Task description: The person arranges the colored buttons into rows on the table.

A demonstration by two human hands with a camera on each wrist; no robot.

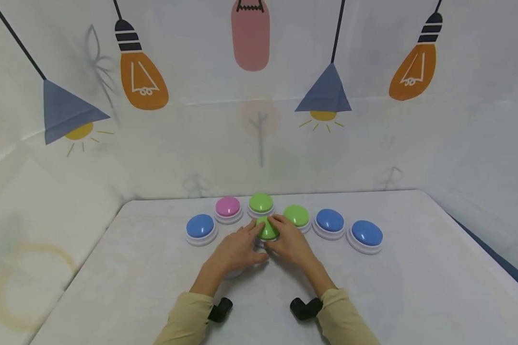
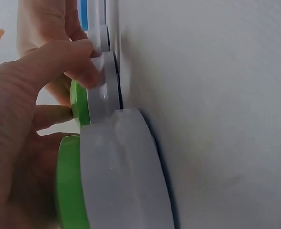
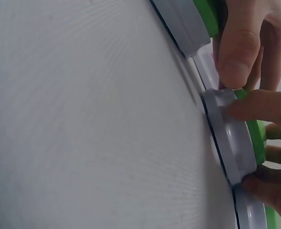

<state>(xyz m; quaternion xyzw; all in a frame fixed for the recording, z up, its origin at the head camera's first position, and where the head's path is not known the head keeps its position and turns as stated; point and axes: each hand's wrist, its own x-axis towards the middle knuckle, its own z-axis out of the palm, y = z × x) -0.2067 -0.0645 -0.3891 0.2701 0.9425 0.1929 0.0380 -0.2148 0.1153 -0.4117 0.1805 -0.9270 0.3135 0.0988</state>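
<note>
Held green btn [image 1: 268,231] w/ white base: center of the head frame, slightly low, between the 2 hands. Base down; on the tabletop or just over it, can't tell. R hand [image 1: 289,242] grasps it from the right: thumb on the near side of the base, fingers round the far side. L hand [image 1: 239,249] is at the upper-left edge of the cap, fingertips against the green, thumb stretched out below; can't tell if L grips or only touches.

Nearest the L hand: 1 more green btn, lower part of the left wrist frame (front btn [image 2: 126,176]); in the head view mostly hidden by that hand, just a bit of white base showing.

Around, head view: rear green btn [image 1: 261,203] directly above; right green btn [image 1: 297,216] just beside the R hand; pink btn [image 1: 228,208] upper left; left blue btn [image 1: 200,227] beyond it; then 2 blue btns, inner blue btn [image 1: 329,221] & outer blue btn [image 1: 367,234], center right.

White tabletop [image 1: 418,282] under all. Tan sleeves [image 1: 190,318], bottom of frame, w/ black wrist pieces [image 1: 305,309]. White backdrop [image 1: 211,143] across the top w/ printed lamps & bulbs.
</note>
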